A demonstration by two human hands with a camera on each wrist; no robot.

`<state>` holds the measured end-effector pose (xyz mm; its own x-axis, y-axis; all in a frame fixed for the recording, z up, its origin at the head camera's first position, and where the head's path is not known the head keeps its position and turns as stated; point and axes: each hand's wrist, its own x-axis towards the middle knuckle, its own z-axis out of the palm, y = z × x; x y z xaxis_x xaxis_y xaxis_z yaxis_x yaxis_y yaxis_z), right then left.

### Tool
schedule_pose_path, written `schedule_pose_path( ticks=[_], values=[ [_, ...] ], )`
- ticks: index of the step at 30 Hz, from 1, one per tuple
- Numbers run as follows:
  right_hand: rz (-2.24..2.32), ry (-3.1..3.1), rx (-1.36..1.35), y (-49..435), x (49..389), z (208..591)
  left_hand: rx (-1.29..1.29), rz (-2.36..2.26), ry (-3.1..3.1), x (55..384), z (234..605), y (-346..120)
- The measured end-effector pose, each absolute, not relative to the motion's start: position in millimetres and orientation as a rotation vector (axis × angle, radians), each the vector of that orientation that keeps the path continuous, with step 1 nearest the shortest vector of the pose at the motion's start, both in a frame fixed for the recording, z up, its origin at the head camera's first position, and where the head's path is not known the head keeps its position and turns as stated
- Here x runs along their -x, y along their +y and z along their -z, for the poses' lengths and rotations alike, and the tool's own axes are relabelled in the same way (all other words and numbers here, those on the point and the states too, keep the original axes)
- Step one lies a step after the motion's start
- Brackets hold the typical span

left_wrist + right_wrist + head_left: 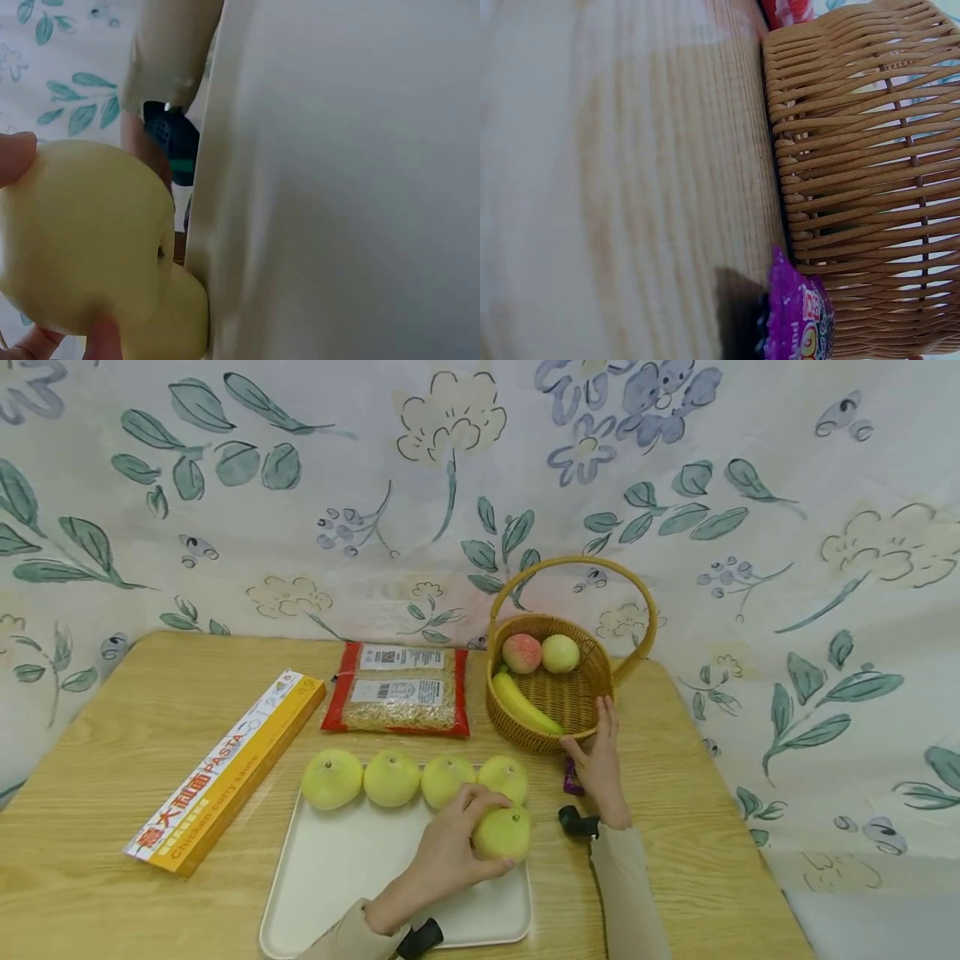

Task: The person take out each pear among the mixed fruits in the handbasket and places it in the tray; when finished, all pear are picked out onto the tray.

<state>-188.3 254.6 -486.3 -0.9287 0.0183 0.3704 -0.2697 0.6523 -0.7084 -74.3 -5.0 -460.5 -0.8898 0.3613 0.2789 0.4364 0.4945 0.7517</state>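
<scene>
My left hand (450,843) grips a round yellow-green fruit (501,835) above the right side of a white tray (352,868). In the left wrist view this fruit (90,232) looks smooth, with a dark dimple; another one shows behind it. A row of several similar fruits (392,777) lies along the tray's far edge. My right hand (600,768) touches the front right rim of a wicker basket (517,731), its thumb and fingers spread. Inside the basket are a banana (525,706), a pinkish peach (522,653) and a pale green fruit (560,653).
A purple packet (802,315) lies against the basket's base, partly hidden by the right hand in the head view. A red-edged clear bag (397,689) lies left of the basket. A long pasta box (225,772) lies farther left. Patterned cloth (360,577) hangs behind the table.
</scene>
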Motion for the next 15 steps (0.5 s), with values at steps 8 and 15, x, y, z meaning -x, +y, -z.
schedule_pose_path(
  ticks=[8, 15],
  values=[
    [-1.176, -2.522, -0.194, 254.5, 188.4, 484.4, 0.746, 1.187, -2.709, 73.9, 460.0, -3.4],
    [-1.169, -2.52, -0.2, 254.7, 187.7, 483.8, 0.755, 1.153, -2.691, 73.5, 461.2, -1.9]
  ],
)
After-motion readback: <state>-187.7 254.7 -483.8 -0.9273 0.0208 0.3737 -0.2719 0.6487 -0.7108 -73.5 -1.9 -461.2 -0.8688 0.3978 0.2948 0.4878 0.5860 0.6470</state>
